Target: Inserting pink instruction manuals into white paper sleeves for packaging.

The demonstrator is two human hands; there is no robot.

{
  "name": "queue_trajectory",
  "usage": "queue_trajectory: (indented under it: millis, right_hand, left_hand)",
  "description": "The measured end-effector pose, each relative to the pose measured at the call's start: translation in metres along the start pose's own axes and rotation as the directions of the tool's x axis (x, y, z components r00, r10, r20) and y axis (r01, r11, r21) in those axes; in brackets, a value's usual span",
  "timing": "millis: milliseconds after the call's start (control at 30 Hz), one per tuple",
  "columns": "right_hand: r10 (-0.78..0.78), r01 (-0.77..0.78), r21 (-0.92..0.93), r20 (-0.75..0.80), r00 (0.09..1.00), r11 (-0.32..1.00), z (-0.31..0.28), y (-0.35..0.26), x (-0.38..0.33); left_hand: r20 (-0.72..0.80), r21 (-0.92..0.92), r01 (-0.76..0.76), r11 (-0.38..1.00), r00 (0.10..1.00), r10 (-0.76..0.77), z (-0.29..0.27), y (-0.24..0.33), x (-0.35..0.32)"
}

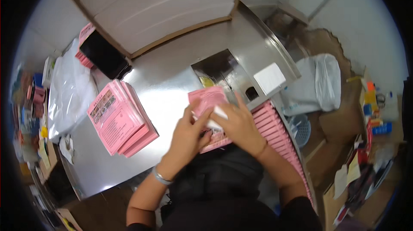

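And here's the pink printed packet point(208, 97), right in the grip: the left hand point(186, 133) grasps its near-left side, while the right hand point(241, 124) closes on a small white piece point(220, 112) over it, its details half hidden by the fingers. This one looks midway, not yet set down! Left of the grip, a stack of pink printed packets point(112, 118) looks finished, going by its neat piling. Right of the grip, a long row of pink packets point(278, 133) looks like plenty left, though whether those are filled, I can't tell.
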State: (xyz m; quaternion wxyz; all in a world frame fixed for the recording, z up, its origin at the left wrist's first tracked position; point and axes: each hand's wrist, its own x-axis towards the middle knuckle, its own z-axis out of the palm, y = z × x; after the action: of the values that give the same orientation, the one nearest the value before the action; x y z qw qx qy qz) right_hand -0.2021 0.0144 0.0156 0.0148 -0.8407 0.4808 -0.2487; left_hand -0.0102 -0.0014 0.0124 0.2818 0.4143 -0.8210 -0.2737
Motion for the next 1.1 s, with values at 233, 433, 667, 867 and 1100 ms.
queue_trajectory:
  millis: [233,433,667,867,1100]
  right_hand:
    - [0.145,-0.117,-0.128,0.231,0.962,0.985,0.006,0.04,0.054]
    - [0.408,-0.408,-0.019,-0.006,0.913,0.913,0.044,0.046,0.035]
    - [0.429,-0.623,-0.351,-0.491,0.758,0.7,-0.003,0.06,-0.098]
    - [0.528,-0.734,-0.493,-0.511,0.679,0.467,-0.03,0.003,-0.24]
    - [0.907,-0.92,0.161,-0.297,0.299,0.356,-0.037,-0.03,-0.298]
  left_hand:
    - [0.316,-0.467,0.161,0.87,0.949,-0.006,-0.024,0.047,-0.013]
    - [-0.275,0.62,0.286,0.73,0.951,-0.139,-0.076,-0.06,-0.046]
    - [-0.134,0.619,0.323,0.716,0.941,-0.309,-0.055,-0.02,-0.026]
    - [-0.198,0.395,0.098,0.913,0.98,-0.02,-0.064,-0.001,-0.019]
    - [-0.159,0.508,-0.075,0.858,0.971,0.18,-0.076,-0.063,-0.011]
